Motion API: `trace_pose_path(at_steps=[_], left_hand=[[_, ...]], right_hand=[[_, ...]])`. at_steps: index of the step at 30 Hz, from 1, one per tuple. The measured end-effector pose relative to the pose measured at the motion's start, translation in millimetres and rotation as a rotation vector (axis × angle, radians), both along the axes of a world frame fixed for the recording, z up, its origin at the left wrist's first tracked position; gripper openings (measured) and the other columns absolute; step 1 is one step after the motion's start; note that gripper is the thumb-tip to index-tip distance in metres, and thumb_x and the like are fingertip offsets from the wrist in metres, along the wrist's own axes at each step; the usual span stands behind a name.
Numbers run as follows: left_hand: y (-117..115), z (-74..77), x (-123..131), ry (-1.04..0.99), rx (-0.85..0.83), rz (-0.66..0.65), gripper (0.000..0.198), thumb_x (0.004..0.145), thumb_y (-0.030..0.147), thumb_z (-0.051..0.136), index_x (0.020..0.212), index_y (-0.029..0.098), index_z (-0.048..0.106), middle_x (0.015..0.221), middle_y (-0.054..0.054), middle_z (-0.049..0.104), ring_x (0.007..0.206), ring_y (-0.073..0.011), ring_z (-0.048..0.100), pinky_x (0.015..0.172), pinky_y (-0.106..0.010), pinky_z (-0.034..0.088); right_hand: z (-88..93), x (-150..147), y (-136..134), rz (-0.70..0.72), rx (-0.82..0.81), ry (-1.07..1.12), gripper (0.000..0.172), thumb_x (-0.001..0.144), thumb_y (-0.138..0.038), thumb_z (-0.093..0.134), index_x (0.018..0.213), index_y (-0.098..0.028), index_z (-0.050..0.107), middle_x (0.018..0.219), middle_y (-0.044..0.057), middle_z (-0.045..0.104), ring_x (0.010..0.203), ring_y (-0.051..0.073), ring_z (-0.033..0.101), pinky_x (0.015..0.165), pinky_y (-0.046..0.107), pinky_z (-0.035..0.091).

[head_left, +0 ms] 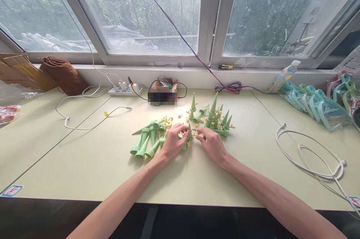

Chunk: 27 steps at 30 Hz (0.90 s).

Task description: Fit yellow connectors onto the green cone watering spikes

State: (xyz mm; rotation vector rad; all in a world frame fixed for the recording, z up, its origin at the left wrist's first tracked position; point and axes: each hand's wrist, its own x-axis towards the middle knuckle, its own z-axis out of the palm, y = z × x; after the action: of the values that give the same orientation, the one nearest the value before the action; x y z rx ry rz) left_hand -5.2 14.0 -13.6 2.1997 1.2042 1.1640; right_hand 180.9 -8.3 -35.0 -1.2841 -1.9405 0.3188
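My left hand (173,141) is closed around a green plastic watering spike (190,133), which stands tip up at the middle of the table. From the right, my right hand (212,145) pinches a small yellow valve (196,134) at the side of that spike; whether it is fully seated I cannot tell. Left of my hands lies a pile of green spikes (144,145) without visible valves on most. Behind them are scattered loose yellow valves (168,122). Beyond my right hand, several spikes with yellow valves (212,113) stand or lie together. My left fingers partly hide the held spike.
At the back stand a power strip (126,90), a small cardboard box (168,83) and a coil of wire (232,87). A bottle (285,76) and bagged green clips (317,106) are at right. White cables (309,156) lie on both sides; a brown bag (64,76) sits at left.
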Motion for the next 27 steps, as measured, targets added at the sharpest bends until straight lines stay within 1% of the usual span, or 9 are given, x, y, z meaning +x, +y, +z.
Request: trace_pose_path(at_steps=[4, 8, 12, 17, 21, 24, 27], left_hand=[[0.4, -0.4, 0.0, 0.000, 0.003, 0.001, 0.011, 0.092, 0.023, 0.059, 0.083, 0.018, 0.064, 0.079, -0.001, 0.062, 0.077, -0.0156, 0.058, 0.074, -0.028, 0.044], [1.1, -1.1, 0.1, -0.001, 0.006, 0.003, 0.012, 0.092, 0.024, 0.059, 0.083, 0.018, 0.064, 0.079, -0.001, 0.061, 0.076, -0.0157, 0.057, 0.073, -0.028, 0.044], [1.4, -2.0, 0.0, -0.004, 0.010, 0.004, 0.012, 0.092, 0.024, 0.059, 0.083, 0.018, 0.064, 0.079, -0.001, 0.061, 0.076, -0.0156, 0.058, 0.073, -0.028, 0.044], [1.3, -1.9, 0.2, 0.000, 0.013, 0.003, 0.011, 0.092, 0.023, 0.059, 0.083, 0.018, 0.064, 0.079, -0.001, 0.061, 0.076, -0.0156, 0.057, 0.073, -0.028, 0.044], [1.0, -1.1, 0.8, -0.003, 0.013, -0.001, 0.011, 0.091, 0.023, 0.060, 0.083, 0.018, 0.064, 0.079, -0.001, 0.061, 0.076, -0.0156, 0.058, 0.073, -0.028, 0.044], [0.9, -1.1, 0.7, 0.000, 0.013, -0.002, 0.010, 0.091, 0.023, 0.059, 0.083, 0.018, 0.064, 0.079, -0.001, 0.061, 0.077, -0.0158, 0.058, 0.073, -0.028, 0.044], [0.5, -1.5, 0.1, 0.001, 0.011, -0.001, 0.011, 0.092, 0.023, 0.059, 0.083, 0.019, 0.064, 0.079, -0.001, 0.061, 0.077, -0.0159, 0.058, 0.073, -0.028, 0.044]], right_hand=[[0.9, 0.0, -0.2, -0.011, 0.005, -0.013, 0.021, 0.088, -0.011, 0.062, 0.106, -0.021, 0.063, 0.101, 0.004, 0.072, 0.073, 0.020, 0.069, 0.067, 0.032, 0.052], [1.7, 0.1, 0.0, -0.013, 0.013, -0.033, 0.019, 0.089, -0.012, 0.061, 0.106, -0.020, 0.064, 0.101, 0.005, 0.073, 0.075, 0.021, 0.070, 0.066, 0.031, 0.052], [2.7, -0.3, 0.2, -0.005, 0.013, -0.060, 0.017, 0.091, -0.013, 0.061, 0.106, -0.019, 0.064, 0.101, 0.007, 0.074, 0.081, 0.023, 0.072, 0.068, 0.031, 0.052], [5.0, -1.3, 0.3, -0.008, -0.037, -0.104, 0.015, 0.095, -0.015, 0.057, 0.108, -0.019, 0.064, 0.102, 0.008, 0.075, 0.090, 0.024, 0.072, 0.071, 0.030, 0.052], [6.2, -1.3, -0.6, -0.003, -0.060, -0.112, 0.015, 0.098, -0.019, 0.052, 0.108, -0.019, 0.064, 0.099, 0.007, 0.074, 0.087, 0.023, 0.072, 0.069, 0.029, 0.050], [7.1, -0.6, -1.4, -0.006, -0.041, -0.104, 0.017, 0.100, -0.024, 0.048, 0.108, -0.019, 0.062, 0.096, 0.007, 0.073, 0.084, 0.022, 0.070, 0.066, 0.027, 0.047], [8.5, 0.2, -1.8, -0.026, -0.013, -0.095, 0.019, 0.102, -0.025, 0.044, 0.100, -0.019, 0.061, 0.090, 0.006, 0.071, 0.075, 0.020, 0.066, 0.063, 0.026, 0.045]])
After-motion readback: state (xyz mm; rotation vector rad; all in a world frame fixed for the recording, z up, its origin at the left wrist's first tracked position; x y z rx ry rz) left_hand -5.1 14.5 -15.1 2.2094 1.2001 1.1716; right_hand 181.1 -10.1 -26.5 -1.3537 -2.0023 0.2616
